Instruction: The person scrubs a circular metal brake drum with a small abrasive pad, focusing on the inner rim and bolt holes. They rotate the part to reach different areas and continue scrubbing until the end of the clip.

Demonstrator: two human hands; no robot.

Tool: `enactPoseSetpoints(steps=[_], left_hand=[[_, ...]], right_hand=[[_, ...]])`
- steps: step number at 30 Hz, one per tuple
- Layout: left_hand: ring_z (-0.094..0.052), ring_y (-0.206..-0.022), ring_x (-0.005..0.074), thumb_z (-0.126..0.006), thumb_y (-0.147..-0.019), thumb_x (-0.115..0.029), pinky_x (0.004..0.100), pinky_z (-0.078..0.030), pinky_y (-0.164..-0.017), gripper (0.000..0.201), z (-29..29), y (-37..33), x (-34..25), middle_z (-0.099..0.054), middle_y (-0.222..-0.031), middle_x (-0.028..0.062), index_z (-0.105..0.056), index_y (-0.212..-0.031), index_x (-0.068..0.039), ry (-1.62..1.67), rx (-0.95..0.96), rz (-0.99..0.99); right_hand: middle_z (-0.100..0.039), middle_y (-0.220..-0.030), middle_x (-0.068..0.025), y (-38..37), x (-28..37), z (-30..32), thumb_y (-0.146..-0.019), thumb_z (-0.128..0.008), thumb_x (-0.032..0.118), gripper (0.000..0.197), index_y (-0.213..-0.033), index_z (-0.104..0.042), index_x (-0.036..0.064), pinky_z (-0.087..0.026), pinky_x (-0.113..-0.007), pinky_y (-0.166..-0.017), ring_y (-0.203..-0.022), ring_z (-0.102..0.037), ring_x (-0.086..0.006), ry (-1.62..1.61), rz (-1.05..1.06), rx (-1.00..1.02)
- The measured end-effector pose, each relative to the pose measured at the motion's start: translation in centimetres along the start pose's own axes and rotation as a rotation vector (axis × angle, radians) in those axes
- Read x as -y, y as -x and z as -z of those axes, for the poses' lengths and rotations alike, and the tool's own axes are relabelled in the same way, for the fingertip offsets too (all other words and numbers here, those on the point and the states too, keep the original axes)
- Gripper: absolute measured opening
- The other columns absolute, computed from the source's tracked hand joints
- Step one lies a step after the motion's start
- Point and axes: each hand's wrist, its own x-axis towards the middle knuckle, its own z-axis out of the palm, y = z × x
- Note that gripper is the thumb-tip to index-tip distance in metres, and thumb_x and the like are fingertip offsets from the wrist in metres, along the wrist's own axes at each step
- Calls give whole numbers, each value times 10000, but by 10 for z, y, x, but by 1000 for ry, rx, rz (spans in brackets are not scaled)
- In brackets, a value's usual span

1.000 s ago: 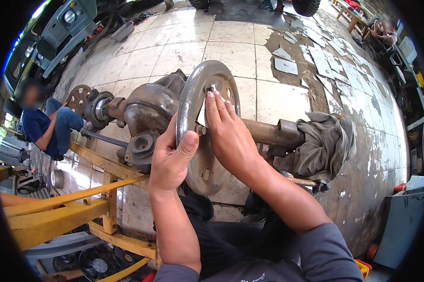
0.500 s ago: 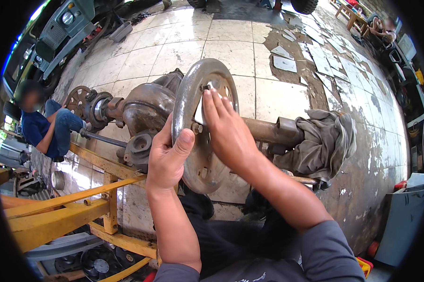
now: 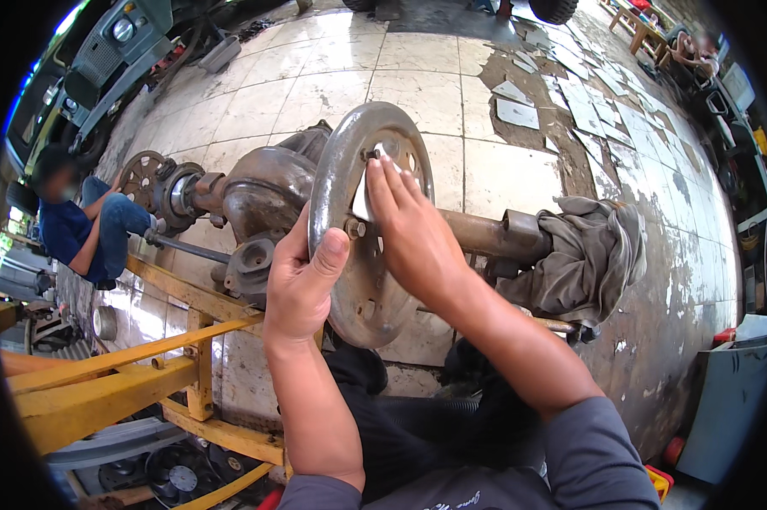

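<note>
Left hand grips the drum; right hand, fingers together, presses a sheet to its face, pinch unclear. Seemingly partway: rim partly bright, face brown.

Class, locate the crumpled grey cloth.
In the head view, the cloth sits right of the right hand, at the right end of the axle tube.

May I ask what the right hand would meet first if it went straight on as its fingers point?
The right hand would probably meet the upper rim of the round metal part, though depth is unclear.
</note>
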Motion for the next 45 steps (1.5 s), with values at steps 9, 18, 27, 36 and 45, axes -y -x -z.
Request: enactPoseSetpoints(steps=[9, 18, 27, 36, 45], left_hand=[[-377, -740, 2, -668, -1010, -312, 177, -291, -665, 541, 0, 2, -2, -542, -882, -98, -540, -1416, 23, -3, -10, -3], [-371, -731, 4, -680, -1002, -311, 175, -277, -654, 524, -1, 1, -7, -523, -857, -96, -559, -1392, 16, -54, -23, -7], [-366, -724, 3, -681, -1001, -304, 181, -273, -644, 509, 4, -1, -2, -511, -840, -104, -567, -1382, 15, -4, -29, 13], [-372, -733, 9, -671, -1005, -344, 191, -279, -659, 494, 8, 1, 2, -523, -842, -105, -602, -1341, 12, -51, -59, -4], [-413, -775, 7, -665, -1007, -362, 176, -309, -695, 520, 16, 1, 5, -582, -933, -83, -593, -1357, 16, -61, -43, 4]], right_hand=[[-449, -1467, -355, 4, 5, -5, -867, -503, -37, 619, -1458, -358, -153, -445, -498, -1089, -1296, -500, -529, -12, 59, -22], [-453, -1468, -351, 2, 2, -9, -896, -491, -17, 598, -1467, -359, -135, -447, -497, -1087, -1310, -498, -523, -41, 19, 0], [-453, -1469, -351, -8, -9, -13, -888, -494, -18, 597, -1457, -367, -147, -446, -504, -1089, -1317, -493, -522, -35, 8, -27], [-417, -1517, -321, -12, -19, -21, -908, -469, -36, 593, -1484, -349, -110, -433, -462, -1125, -1353, -476, -489, -27, -108, 61], [-398, -1527, -316, -1, -30, -14, -846, -470, -117, 640, -1472, -358, -46, -383, -472, -1160, -1381, -438, -472, -267, -235, 55]])
